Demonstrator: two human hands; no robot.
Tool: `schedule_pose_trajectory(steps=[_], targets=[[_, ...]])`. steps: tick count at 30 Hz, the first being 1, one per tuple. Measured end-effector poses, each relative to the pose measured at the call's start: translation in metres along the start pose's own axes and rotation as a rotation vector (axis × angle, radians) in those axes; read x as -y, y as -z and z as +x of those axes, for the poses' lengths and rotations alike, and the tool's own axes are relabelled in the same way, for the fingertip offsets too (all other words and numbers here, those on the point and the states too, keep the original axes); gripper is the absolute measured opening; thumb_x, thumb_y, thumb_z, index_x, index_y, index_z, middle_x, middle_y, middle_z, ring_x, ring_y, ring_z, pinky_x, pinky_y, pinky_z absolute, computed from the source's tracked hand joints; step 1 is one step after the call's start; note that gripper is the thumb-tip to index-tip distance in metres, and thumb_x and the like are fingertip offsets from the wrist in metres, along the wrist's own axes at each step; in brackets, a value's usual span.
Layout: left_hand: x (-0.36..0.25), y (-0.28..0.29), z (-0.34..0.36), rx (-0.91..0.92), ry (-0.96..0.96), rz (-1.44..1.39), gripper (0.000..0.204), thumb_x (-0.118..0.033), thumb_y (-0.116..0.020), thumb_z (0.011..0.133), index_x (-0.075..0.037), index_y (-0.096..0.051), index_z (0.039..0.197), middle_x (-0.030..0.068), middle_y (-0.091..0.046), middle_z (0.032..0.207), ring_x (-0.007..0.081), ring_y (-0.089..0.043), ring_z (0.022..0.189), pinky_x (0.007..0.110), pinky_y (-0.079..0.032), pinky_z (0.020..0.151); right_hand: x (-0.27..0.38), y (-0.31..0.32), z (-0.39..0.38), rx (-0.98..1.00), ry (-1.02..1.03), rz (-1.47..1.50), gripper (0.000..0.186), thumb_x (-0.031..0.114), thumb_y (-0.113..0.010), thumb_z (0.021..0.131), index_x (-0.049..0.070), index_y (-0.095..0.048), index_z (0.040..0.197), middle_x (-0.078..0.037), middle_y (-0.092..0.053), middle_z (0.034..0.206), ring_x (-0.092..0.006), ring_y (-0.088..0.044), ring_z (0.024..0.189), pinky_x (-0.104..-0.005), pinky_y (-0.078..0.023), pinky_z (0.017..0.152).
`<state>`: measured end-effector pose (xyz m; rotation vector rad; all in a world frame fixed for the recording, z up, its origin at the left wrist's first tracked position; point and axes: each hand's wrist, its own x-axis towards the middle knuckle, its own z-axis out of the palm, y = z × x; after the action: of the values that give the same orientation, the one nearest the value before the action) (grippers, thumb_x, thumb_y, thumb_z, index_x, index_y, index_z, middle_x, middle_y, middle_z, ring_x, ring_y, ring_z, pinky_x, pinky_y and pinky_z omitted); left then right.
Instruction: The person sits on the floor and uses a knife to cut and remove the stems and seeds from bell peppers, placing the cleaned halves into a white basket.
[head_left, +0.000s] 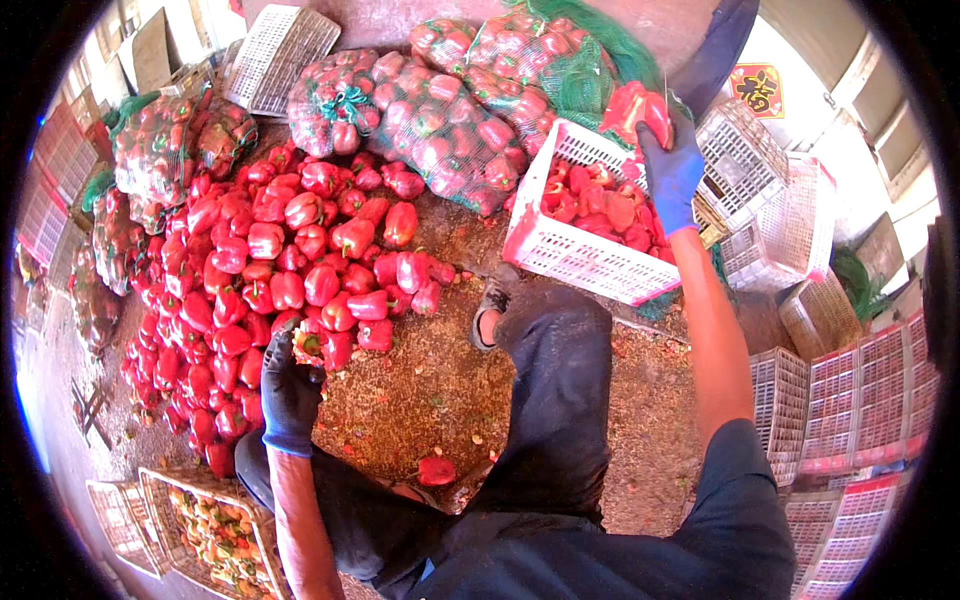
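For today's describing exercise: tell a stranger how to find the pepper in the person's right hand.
Start at the white crate of red peppers, tilted against the net sacks at the top of the view. Above its far right corner, the right hand in a blue glove holds a red pepper. Unlike the peppers in the crate, it is raised in the air.

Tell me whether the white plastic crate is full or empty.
Partly full: red peppers cover the white plastic crate's bottom, its walls rising above them.
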<state>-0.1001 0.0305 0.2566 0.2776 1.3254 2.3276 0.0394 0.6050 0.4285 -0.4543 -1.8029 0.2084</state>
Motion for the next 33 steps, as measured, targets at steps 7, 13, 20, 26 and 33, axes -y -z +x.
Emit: schedule_pose_trajectory(steps=[7, 13, 20, 26, 33], targets=[[-0.004, -0.011, 0.005, -0.116, -0.078, -0.095, 0.039, -0.028, -0.06, 0.104, -0.01, -0.059, 0.138, 0.002, -0.067, 0.129, 0.0119, -0.066, 0.099, 0.025, -0.05, 0.069, -0.125, -0.002, -0.069, 0.463, -0.189, -0.22, 0.029, 0.022, -0.08, 0.083, -0.003, -0.071, 0.095, -0.018, -0.073, 0.08, -0.0332, -0.071, 0.07, -0.0439, -0.054, 0.064], [-0.086, 0.07, -0.061, -0.392, -0.404, -0.001, 0.039, -0.021, -0.054, 0.106, -0.008, -0.057, 0.142, 0.0063, -0.068, 0.123, 0.0102, -0.061, 0.08, 0.022, -0.05, 0.069, -0.058, -0.013, -0.048, 0.374, -0.754, 0.37, 0.024, 0.02, -0.077, 0.091, 0.003, -0.07, 0.106, -0.002, -0.067, 0.074, -0.0077, -0.058, 0.058, -0.0243, -0.046, 0.049], [-0.124, 0.182, -0.172, -1.063, -0.456, 0.483, 0.043, -0.026, -0.06, 0.103, -0.002, -0.062, 0.138, 0.0117, -0.065, 0.133, 0.0237, -0.065, 0.113, 0.037, -0.056, 0.091, 0.029, -0.047, -0.04, 0.518, -0.661, 0.835, 0.02, 0.021, -0.077, 0.092, 0.011, -0.072, 0.108, 0.002, -0.068, 0.08, -0.0066, -0.059, 0.063, -0.0239, -0.045, 0.053], [-0.152, 0.284, -0.325, -1.342, -0.444, 1.315, 0.039, -0.024, -0.072, 0.098, 0.0, -0.068, 0.128, 0.0092, -0.071, 0.118, 0.0215, -0.067, 0.103, 0.034, -0.054, 0.091, 0.158, -0.044, -0.072, 0.76, 0.246, 0.683, 0.034, 0.014, -0.064, 0.097, 0.007, -0.064, 0.13, -0.009, -0.066, 0.116, -0.0177, -0.063, 0.099, -0.0301, -0.051, 0.08], [-0.167, 0.19, -0.176, -0.793, -0.348, 1.272, 0.045, -0.009, -0.072, 0.094, 0.005, -0.061, 0.136, 0.0161, -0.069, 0.127, 0.0196, -0.065, 0.115, 0.033, -0.053, 0.099, 0.222, -0.068, -0.126, 0.931, -0.299, 0.994, 0.023, 0.027, -0.064, 0.101, 0.007, -0.069, 0.11, 0.001, -0.066, 0.091, -0.0057, -0.061, 0.074, -0.0212, -0.048, 0.059]])
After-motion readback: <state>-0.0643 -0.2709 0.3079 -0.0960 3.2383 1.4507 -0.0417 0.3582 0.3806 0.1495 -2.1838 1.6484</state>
